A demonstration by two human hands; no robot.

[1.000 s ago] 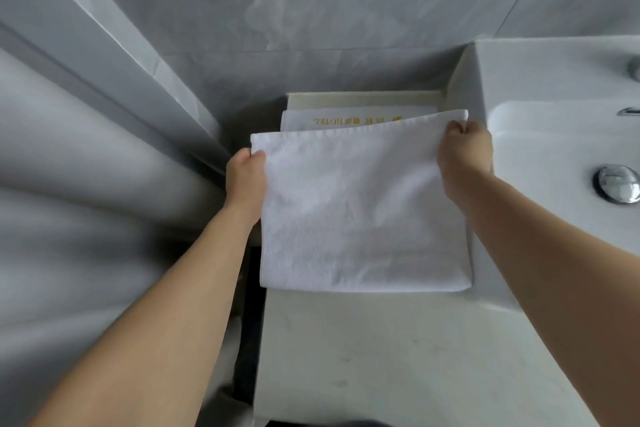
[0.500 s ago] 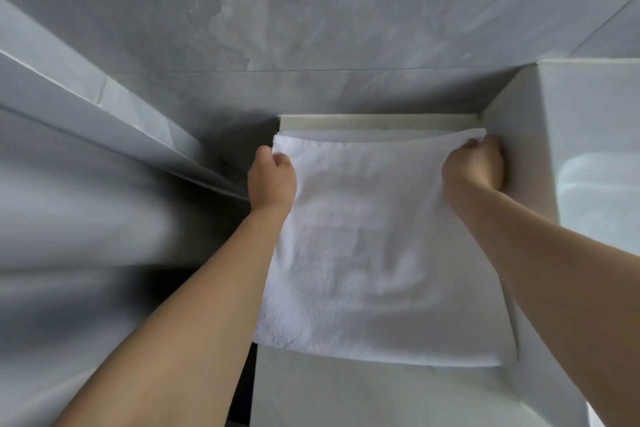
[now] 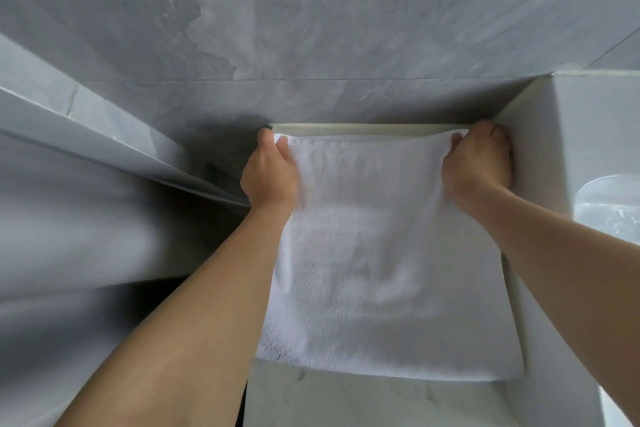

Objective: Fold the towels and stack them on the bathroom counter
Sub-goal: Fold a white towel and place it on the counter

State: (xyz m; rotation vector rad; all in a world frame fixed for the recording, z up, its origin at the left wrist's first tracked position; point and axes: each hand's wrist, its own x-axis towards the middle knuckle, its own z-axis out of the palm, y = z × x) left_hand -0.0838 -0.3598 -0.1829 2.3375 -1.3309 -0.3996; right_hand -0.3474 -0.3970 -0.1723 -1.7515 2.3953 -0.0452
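A folded white towel (image 3: 374, 253) lies flat on the pale marble counter (image 3: 363, 402), reaching back to the grey wall. My left hand (image 3: 268, 173) grips its far left corner, fingers curled over the edge. At the far right corner my right hand (image 3: 479, 163) pinches the towel, close against the side of the white basin. The towel that lay at the back of the counter is hidden under this one.
A white basin block (image 3: 568, 184) rises along the counter's right side, its bowl (image 3: 609, 204) partly in view. Grey marble wall tiles (image 3: 311, 28) stand behind. On the left a grey ledge (image 3: 104, 135) slopes away, with a dark gap beside the counter.
Both hands have carried the towel away from me to the back of the counter and laid it down, covering the printed towel there. The view has shifted left and closer.
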